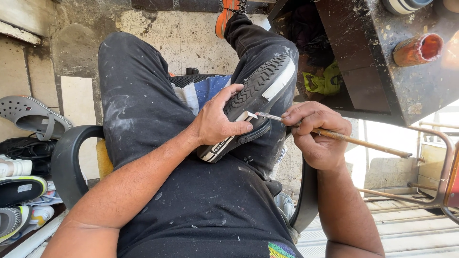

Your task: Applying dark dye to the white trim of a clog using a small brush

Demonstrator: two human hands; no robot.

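Worn stone paving, stained and patched, runs under a seated person whose paint-flecked black trousers fill the middle of the view. To the upper right stands a dark, grimy work stand with an orange tube lying on top and a yellow rag tucked in its hollow. Along the left edge lie a grey clog and a pile of sneakers, beside the black chair arm.

On the raised right thigh rests a black shoe, sole up, its white rim toward the lap. The left hand lies flat over the tread, fingers spread and thumb pressed at the shoe's edge, pinning it down. The right hand is closed around a thin rusty metal tool, pinched between thumb and forefinger; its tip touches the sole's edge just beside the left thumb.
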